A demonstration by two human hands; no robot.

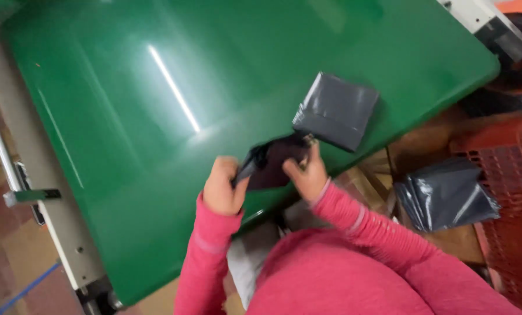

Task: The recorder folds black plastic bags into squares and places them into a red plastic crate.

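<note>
Both hands gripped a dark bag (271, 165) at lower centre, over the green table (156, 116) edge: left hand (223, 188) and right hand (307, 175) fingers clamped on it. Wrapped grey parcel (335, 109) lay just above right; bag stack (444, 195) at far right.

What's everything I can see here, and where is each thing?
table: one, glossy green, fills the upper left
packed parcel: one, grey, on the table's near edge
dark bag: one, black, held between both hands
bag stack: one pile, grey, right of the person
crate: one, red, far right
sleeves: two, pink
left hand: grip closed on the dark bag's left edge
right hand: grip closed on its right edge
</note>
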